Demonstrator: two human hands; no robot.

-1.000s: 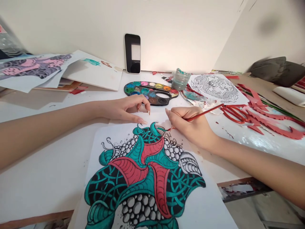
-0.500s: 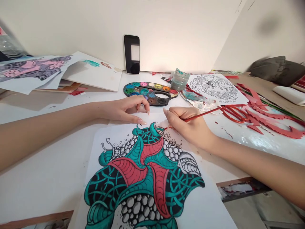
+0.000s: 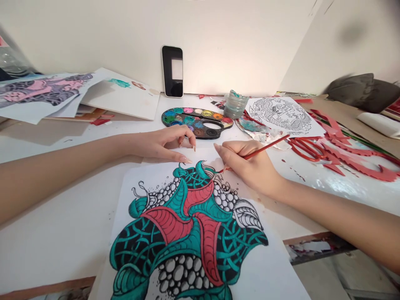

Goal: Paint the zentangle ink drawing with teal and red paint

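Note:
A sheet with a teal, red and black patterned drawing [image 3: 193, 227] lies on the white table in front of me. My right hand [image 3: 246, 164] pinches a thin red paintbrush [image 3: 265, 148], its tip touching the upper right part of the drawing. My left hand [image 3: 164, 143] rests at the sheet's top edge, fingers curled with the fingertips pressing the paper down; nothing is in it.
Behind the hands lie a black paint palette [image 3: 196, 120] with several colours and a small jar [image 3: 235, 104]. A phone [image 3: 172, 71] leans on the wall. Red scissors [image 3: 304, 150], red paper cut-outs [image 3: 353, 160], an uncoloured line drawing [image 3: 283, 114] lie right; stacked painted sheets [image 3: 62, 93] lie left.
The right hand has shifted the brush tip slightly over the top of the drawing. The left hand has stayed in place.

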